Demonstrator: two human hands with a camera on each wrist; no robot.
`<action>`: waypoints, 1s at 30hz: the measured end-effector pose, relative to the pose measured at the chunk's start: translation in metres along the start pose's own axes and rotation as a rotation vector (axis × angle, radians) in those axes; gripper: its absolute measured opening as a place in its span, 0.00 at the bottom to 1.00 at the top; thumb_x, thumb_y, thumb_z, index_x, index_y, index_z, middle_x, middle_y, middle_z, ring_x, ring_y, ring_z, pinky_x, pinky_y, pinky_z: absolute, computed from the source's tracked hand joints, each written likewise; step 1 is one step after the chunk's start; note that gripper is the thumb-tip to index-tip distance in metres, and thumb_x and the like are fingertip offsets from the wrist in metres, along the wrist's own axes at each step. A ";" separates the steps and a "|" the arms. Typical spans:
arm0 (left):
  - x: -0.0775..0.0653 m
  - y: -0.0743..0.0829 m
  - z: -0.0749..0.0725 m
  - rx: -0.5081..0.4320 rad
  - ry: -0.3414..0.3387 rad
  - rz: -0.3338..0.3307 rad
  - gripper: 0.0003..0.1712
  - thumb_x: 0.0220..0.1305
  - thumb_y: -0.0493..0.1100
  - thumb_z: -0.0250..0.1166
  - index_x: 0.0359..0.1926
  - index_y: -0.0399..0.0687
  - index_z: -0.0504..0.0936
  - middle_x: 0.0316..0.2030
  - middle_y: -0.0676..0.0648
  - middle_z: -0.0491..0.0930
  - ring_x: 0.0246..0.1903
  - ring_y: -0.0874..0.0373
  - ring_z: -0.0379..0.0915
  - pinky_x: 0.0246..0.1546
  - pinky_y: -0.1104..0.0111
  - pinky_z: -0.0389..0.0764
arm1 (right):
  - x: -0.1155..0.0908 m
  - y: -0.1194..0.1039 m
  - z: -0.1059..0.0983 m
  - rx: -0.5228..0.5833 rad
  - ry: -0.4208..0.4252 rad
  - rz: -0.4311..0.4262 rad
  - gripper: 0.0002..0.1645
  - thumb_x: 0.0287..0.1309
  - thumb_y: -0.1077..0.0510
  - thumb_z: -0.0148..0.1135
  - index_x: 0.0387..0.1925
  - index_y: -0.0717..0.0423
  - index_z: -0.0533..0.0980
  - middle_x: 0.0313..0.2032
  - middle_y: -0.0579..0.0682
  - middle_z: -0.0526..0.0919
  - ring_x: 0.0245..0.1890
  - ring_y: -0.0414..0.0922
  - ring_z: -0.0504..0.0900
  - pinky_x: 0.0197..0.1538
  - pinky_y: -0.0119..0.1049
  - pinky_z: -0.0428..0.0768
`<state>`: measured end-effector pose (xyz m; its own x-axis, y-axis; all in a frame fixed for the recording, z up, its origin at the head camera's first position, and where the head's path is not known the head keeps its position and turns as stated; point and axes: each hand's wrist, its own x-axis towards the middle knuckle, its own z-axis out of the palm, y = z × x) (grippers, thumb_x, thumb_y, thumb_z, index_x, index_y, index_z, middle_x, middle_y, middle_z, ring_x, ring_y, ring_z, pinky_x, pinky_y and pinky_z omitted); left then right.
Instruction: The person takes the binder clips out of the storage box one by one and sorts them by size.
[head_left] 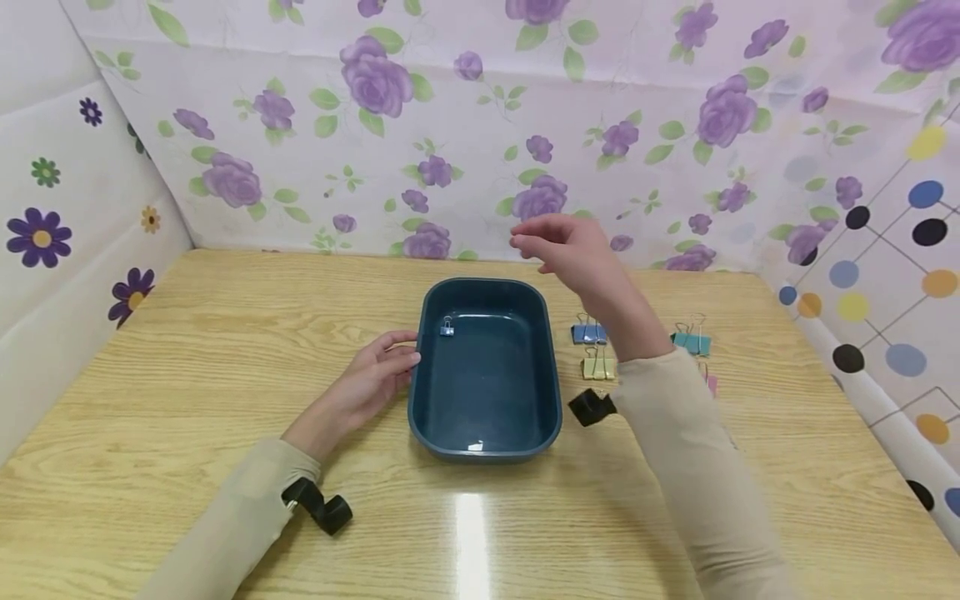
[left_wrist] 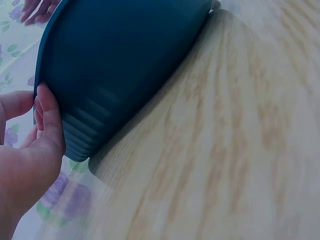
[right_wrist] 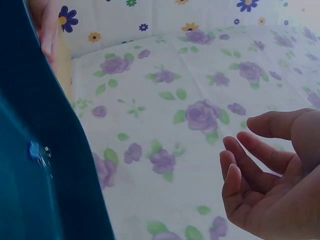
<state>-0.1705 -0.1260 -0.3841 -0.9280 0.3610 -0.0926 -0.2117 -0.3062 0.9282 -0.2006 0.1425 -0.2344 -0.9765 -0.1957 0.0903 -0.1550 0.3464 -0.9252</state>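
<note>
A deep teal plastic bin [head_left: 485,454] stands on the wooden table. One small blue binder clip [head_left: 447,331] lies inside it near the far left corner. My left hand [head_left: 372,375] touches the bin's left side, with thumb and fingertips right at the rim. In the left wrist view, the left hand's thumb [left_wrist: 48,107] lies against the outer wall. My right hand [head_left: 573,250] is raised beyond the bin's far right corner, fingers loosely bent. Nothing shows between that hand's fingers [right_wrist: 240,170] in the right wrist view.
To the right of the bin lie a larger blue binder clip [head_left: 589,334] and a yellow one [head_left: 598,368]. Farther right are a teal clip [head_left: 692,343] and a pink clip [head_left: 712,383], partly behind the right sleeve. Flowered cloth [head_left: 450,125] hangs behind the table [head_left: 247,333].
</note>
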 end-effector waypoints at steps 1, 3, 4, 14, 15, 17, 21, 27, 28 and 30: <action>0.000 0.000 0.000 0.001 0.002 0.001 0.18 0.68 0.26 0.51 0.58 0.35 0.63 0.38 0.48 0.78 0.36 0.61 0.75 0.40 0.73 0.76 | 0.004 0.000 0.006 0.021 -0.005 0.008 0.18 0.66 0.54 0.59 0.53 0.58 0.78 0.49 0.52 0.80 0.48 0.48 0.75 0.49 0.42 0.75; 0.000 0.000 0.000 0.001 0.003 0.000 0.19 0.68 0.26 0.51 0.58 0.35 0.63 0.38 0.48 0.78 0.36 0.61 0.75 0.40 0.73 0.76 | 0.010 0.002 0.017 0.065 -0.020 0.027 0.18 0.66 0.55 0.60 0.54 0.58 0.77 0.49 0.53 0.80 0.47 0.48 0.76 0.51 0.44 0.76; 0.000 0.000 0.000 0.002 0.003 -0.001 0.19 0.68 0.26 0.51 0.58 0.35 0.63 0.38 0.48 0.78 0.36 0.61 0.75 0.40 0.73 0.76 | 0.014 0.004 0.022 0.086 -0.030 0.038 0.18 0.66 0.55 0.60 0.54 0.58 0.76 0.49 0.53 0.80 0.47 0.49 0.76 0.52 0.45 0.76; -0.001 -0.002 0.000 0.003 0.004 -0.009 0.18 0.68 0.27 0.51 0.57 0.36 0.63 0.39 0.48 0.78 0.37 0.61 0.76 0.41 0.72 0.77 | 0.039 0.029 0.060 0.129 -0.074 0.151 0.19 0.65 0.55 0.61 0.53 0.60 0.77 0.50 0.54 0.79 0.53 0.55 0.77 0.56 0.47 0.75; 0.000 -0.002 0.000 0.004 0.004 -0.008 0.18 0.68 0.27 0.51 0.57 0.36 0.63 0.39 0.48 0.78 0.37 0.61 0.76 0.41 0.72 0.76 | 0.040 0.031 0.062 0.128 -0.076 0.160 0.18 0.65 0.55 0.61 0.52 0.60 0.77 0.50 0.54 0.79 0.53 0.55 0.77 0.56 0.47 0.75; -0.001 -0.002 0.000 0.007 0.001 -0.007 0.18 0.68 0.27 0.51 0.57 0.35 0.63 0.39 0.48 0.78 0.37 0.61 0.76 0.41 0.72 0.76 | 0.043 0.035 0.067 0.125 -0.086 0.176 0.18 0.65 0.55 0.61 0.52 0.61 0.77 0.49 0.55 0.79 0.53 0.54 0.77 0.56 0.47 0.75; -0.001 -0.001 0.000 0.018 0.002 -0.007 0.19 0.68 0.28 0.51 0.58 0.35 0.62 0.39 0.48 0.78 0.37 0.61 0.76 0.42 0.72 0.77 | 0.048 0.044 0.076 0.091 -0.109 0.213 0.16 0.65 0.56 0.60 0.51 0.61 0.78 0.48 0.55 0.80 0.51 0.52 0.78 0.54 0.46 0.76; 0.000 -0.001 0.000 0.032 -0.001 -0.009 0.19 0.69 0.28 0.52 0.59 0.34 0.62 0.40 0.48 0.78 0.38 0.60 0.76 0.43 0.72 0.76 | 0.058 0.057 0.087 0.060 -0.108 0.277 0.14 0.65 0.57 0.60 0.49 0.60 0.79 0.46 0.55 0.82 0.47 0.49 0.79 0.51 0.43 0.78; 0.000 0.000 0.000 0.034 -0.002 -0.009 0.20 0.69 0.28 0.52 0.59 0.34 0.62 0.40 0.47 0.78 0.38 0.60 0.76 0.43 0.72 0.76 | 0.060 0.059 0.089 0.055 -0.111 0.287 0.14 0.65 0.57 0.60 0.49 0.60 0.79 0.46 0.54 0.82 0.47 0.48 0.80 0.50 0.43 0.78; 0.000 0.000 0.000 0.034 -0.004 -0.006 0.20 0.69 0.28 0.51 0.59 0.34 0.61 0.40 0.47 0.78 0.38 0.60 0.75 0.43 0.72 0.76 | 0.062 0.062 0.092 0.045 -0.112 0.301 0.14 0.65 0.57 0.61 0.48 0.60 0.80 0.45 0.54 0.82 0.46 0.48 0.80 0.48 0.41 0.78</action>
<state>-0.1708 -0.1261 -0.3844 -0.9255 0.3661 -0.0973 -0.2071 -0.2739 0.9392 -0.2571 0.0676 -0.3196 -0.9544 -0.1915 -0.2289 0.1476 0.3639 -0.9197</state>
